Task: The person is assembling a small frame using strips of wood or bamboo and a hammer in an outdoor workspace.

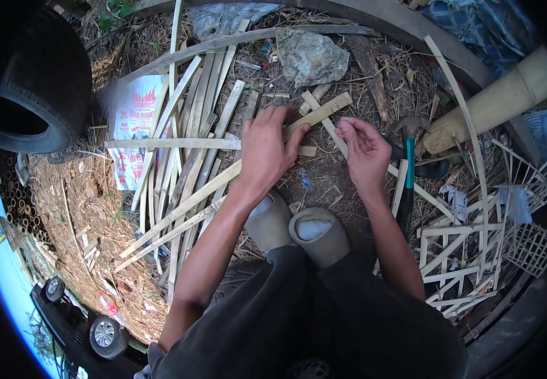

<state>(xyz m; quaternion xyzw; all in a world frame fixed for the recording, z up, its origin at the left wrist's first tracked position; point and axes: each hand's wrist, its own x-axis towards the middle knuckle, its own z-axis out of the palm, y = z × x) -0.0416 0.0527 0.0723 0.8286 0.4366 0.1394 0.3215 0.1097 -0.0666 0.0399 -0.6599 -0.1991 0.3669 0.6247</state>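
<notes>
My left hand (pixel 266 148) is closed over a long bamboo strip (pixel 327 112), its thumb pressed along the wood. The strip slants from lower left to upper right, and its far end sticks out past my fingers. Under it cross another slat (pixel 179 143) and a diagonal slat (pixel 335 134). Beside the strip's end, my right hand (pixel 367 155) is raised with thumb and fingertips pinched together; whatever they hold is too small to make out. To the right of that hand lies a hammer (pixel 410 148) with a green-and-black handle, its head pointing away from me.
Many loose slats (pixel 191 107) lie piled at left over a printed sack (pixel 133 129). A grey rock (pixel 311 57) sits ahead. At right are a thick bamboo pole (pixel 494 104) and nailed slat frames (pixel 456 252). A tire (pixel 40 120) stands far left.
</notes>
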